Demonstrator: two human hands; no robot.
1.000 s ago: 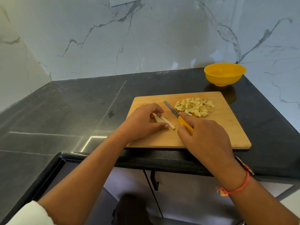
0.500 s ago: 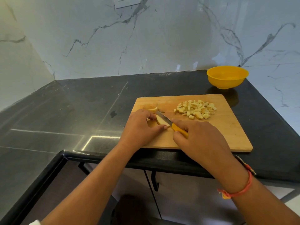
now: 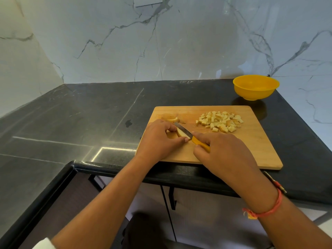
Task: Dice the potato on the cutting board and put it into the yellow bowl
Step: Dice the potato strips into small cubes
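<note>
Now the potato piece lies at the near-left of the cutting board, pinched between the thumb and curled fingers of the left hand. The knife is laid across it. A second ago the blade stood clear beside thin sticks; it has since come onto this piece, so another cut seems under way and the dicing is unfinished. The right hand wraps the yellow handle. The diced cubes are heaped further right, and an end scrap lies behind the left hand. The yellow bowl stands apart beyond the board, seemingly empty. No writing is readable.
</note>
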